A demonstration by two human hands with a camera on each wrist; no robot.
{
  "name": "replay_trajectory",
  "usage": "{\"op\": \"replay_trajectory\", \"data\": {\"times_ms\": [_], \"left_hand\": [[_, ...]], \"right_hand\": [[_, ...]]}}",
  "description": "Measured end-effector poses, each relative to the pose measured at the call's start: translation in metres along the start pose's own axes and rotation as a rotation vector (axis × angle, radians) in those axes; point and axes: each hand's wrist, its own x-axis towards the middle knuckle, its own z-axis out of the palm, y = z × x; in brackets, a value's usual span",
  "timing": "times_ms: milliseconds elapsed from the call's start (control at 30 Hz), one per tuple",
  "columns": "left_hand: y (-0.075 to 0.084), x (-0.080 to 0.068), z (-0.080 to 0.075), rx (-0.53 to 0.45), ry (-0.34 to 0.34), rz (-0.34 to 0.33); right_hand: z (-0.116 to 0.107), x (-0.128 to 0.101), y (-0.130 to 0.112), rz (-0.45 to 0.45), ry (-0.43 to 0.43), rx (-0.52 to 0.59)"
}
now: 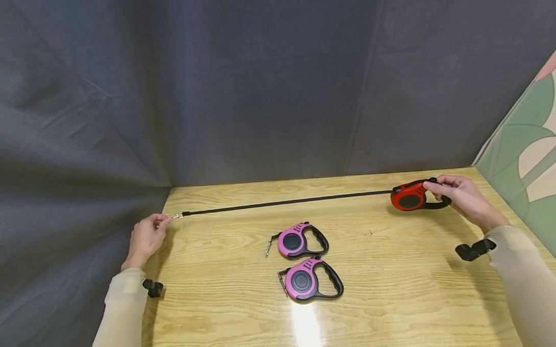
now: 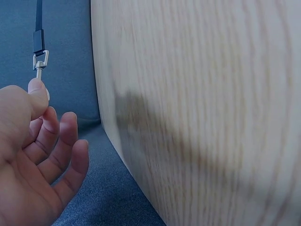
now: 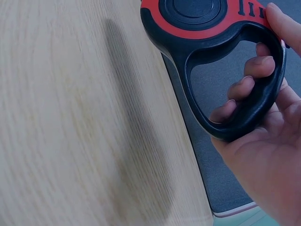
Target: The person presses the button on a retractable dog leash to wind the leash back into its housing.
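My right hand (image 1: 458, 195) grips the black handle of a red retractable leash (image 1: 413, 196) at the far right of the wooden table (image 1: 401, 291); its fingers (image 3: 244, 84) curl through the handle loop of the red leash (image 3: 211, 28). A black strap (image 1: 283, 202) runs out of it leftward across the table. At the far left my left hand (image 1: 147, 237) pinches the strap's metal clip (image 1: 177, 216) between thumb and forefinger; the clip (image 2: 40, 63) hangs just above my thumb tip (image 2: 37, 92).
Two pink retractable leashes lie in the middle of the table, one (image 1: 299, 240) behind the other (image 1: 311, 279), straps wound in. A dark grey cloth backdrop (image 1: 256, 82) closes the back and left. A patterned panel (image 1: 535, 154) stands at the right.
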Motion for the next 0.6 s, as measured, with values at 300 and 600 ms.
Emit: {"op": "replay_trajectory", "data": {"times_ms": [300, 600], "left_hand": [[0.0018, 0.0003, 0.0004, -0.007, -0.001, 0.001], [-0.0004, 0.0004, 0.0021, -0.005, -0.003, 0.005]], "right_hand": [[0.001, 0.0007, -0.0007, 0.013, 0.007, -0.055], [0.0043, 0.0017, -0.0012, 0.003, 0.005, -0.054]]}}
